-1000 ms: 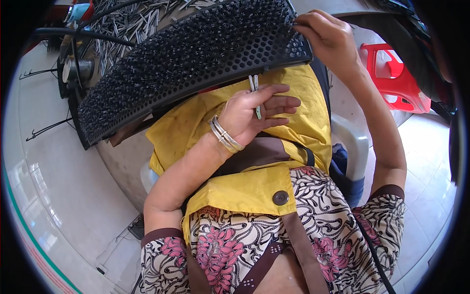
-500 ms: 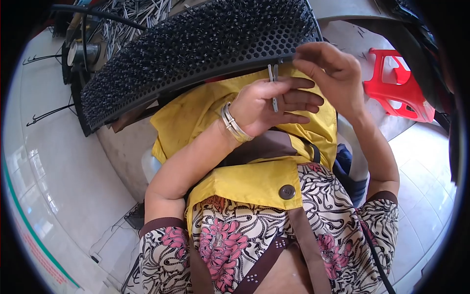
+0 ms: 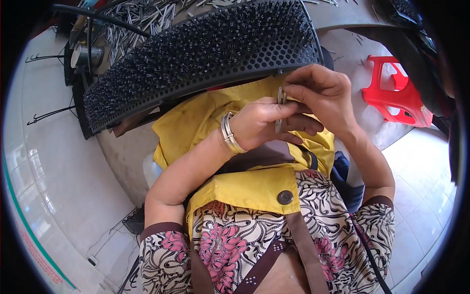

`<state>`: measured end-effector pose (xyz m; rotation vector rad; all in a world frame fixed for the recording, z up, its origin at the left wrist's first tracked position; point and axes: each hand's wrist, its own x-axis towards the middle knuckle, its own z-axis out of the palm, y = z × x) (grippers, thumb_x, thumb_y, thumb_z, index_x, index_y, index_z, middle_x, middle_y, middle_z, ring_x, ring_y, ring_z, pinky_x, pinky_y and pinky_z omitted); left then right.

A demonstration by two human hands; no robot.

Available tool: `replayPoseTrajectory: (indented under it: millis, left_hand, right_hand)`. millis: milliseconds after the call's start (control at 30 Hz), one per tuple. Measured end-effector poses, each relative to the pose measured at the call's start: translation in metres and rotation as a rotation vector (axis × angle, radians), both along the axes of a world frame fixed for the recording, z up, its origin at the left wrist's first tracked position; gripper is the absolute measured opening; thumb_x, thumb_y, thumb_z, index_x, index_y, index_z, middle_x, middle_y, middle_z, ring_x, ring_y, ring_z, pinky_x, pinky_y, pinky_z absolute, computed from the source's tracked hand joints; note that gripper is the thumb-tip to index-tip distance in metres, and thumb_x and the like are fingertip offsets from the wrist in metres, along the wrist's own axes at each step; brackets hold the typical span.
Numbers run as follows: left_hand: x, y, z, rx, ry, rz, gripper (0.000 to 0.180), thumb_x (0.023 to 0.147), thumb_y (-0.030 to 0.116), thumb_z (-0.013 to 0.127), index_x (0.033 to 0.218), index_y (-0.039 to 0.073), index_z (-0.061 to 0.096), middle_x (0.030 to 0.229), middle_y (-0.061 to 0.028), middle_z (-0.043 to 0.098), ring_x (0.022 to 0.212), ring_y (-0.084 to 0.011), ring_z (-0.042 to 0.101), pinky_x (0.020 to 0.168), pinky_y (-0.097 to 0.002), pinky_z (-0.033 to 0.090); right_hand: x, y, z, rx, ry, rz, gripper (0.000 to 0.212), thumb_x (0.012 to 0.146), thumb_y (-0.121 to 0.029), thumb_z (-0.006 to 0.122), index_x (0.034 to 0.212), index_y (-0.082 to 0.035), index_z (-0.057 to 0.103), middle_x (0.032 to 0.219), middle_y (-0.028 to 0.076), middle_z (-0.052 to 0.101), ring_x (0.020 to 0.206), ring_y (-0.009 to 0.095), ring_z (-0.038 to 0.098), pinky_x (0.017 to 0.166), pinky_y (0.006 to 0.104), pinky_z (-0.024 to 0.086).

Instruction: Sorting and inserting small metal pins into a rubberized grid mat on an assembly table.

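My left hand (image 3: 262, 120) is closed on a few thin, grey metal strips (image 3: 279, 110), pinned upright between thumb and fingers. Close beside it, my right hand (image 3: 327, 98) pinches at the upper ends of those strips with thumb and forefinger. Just beyond both hands leans a black rack panel (image 3: 272, 58) full of small round holes. Most of its holes are packed with dark slim pieces standing on end. Bare holes show toward its right side and along the near edge.
Many loose grey strips (image 3: 139, 27) lie heaped behind the rack. A metal can (image 3: 83, 56) stands at the far left, near black hooked rods (image 3: 51, 115). A red plastic stool (image 3: 396, 95) stands to the right. A yellow apron (image 3: 191, 112) covers my lap.
My right hand has come down and in from the rack's near edge, its fingers now touching the strips. My left hand has lowered slightly and still grips them.
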<state>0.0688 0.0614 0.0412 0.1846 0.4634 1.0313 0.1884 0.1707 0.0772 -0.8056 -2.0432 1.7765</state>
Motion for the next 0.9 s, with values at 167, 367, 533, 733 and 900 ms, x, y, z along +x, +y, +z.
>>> replayPoseTrajectory:
  millis: [167,367,533,733,900]
  left_hand:
    - [-0.005,-0.004,-0.006,0.042,-0.015,-0.004,0.049,0.093,0.034,0.036,0.130,0.001,0.033,0.124,-0.0209,0.045,0.118,-0.0300,0.042,0.095,-0.0435,0.034]
    - [-0.005,-0.001,-0.010,-0.093,-0.038,0.084,0.047,0.093,0.034,0.034,0.129,0.004,0.035,0.125,-0.0199,0.045,0.117,-0.0294,0.042,0.096,-0.0425,0.034]
    - [-0.004,0.003,-0.008,-0.056,-0.048,0.092,0.047,0.093,0.036,0.034,0.128,0.004,0.037,0.125,-0.0199,0.045,0.116,-0.0287,0.044,0.095,-0.0431,0.034]
    - [-0.005,0.008,-0.003,-0.116,-0.076,0.137,0.043,0.092,0.036,0.035,0.119,0.004,0.045,0.117,-0.0167,0.053,0.104,-0.0229,0.052,0.086,-0.0376,0.043]
    - [-0.008,0.009,-0.005,-0.121,-0.122,0.182,0.042,0.091,0.039,0.035,0.114,0.007,0.051,0.113,-0.0126,0.055,0.103,-0.0224,0.052,0.085,-0.0391,0.042]
  right_hand:
    - [-0.001,0.021,-0.005,0.157,0.129,-0.277,0.010,0.077,0.004,0.061,0.087,0.001,0.063,0.078,0.002,0.063,0.073,0.005,0.057,0.067,0.0176,0.046]
    - [-0.022,0.050,-0.012,0.565,0.243,-0.447,0.011,0.076,0.003,0.063,0.087,0.002,0.063,0.081,0.002,0.064,0.074,0.006,0.057,0.068,0.0183,0.046]
    - [-0.040,0.065,-0.026,1.159,0.395,-0.299,0.012,0.072,0.007,0.063,0.083,0.003,0.060,0.080,0.010,0.062,0.070,0.016,0.060,0.065,0.0224,0.047]
    - [-0.043,0.065,-0.036,1.306,0.264,0.049,0.020,0.066,0.006,0.061,0.085,0.001,0.058,0.087,0.012,0.059,0.078,0.029,0.056,0.066,0.0344,0.047]
    - [-0.031,0.051,-0.018,1.325,0.267,0.110,0.023,0.066,0.005,0.061,0.089,0.001,0.057,0.092,0.013,0.058,0.081,0.030,0.055,0.067,0.0350,0.048]
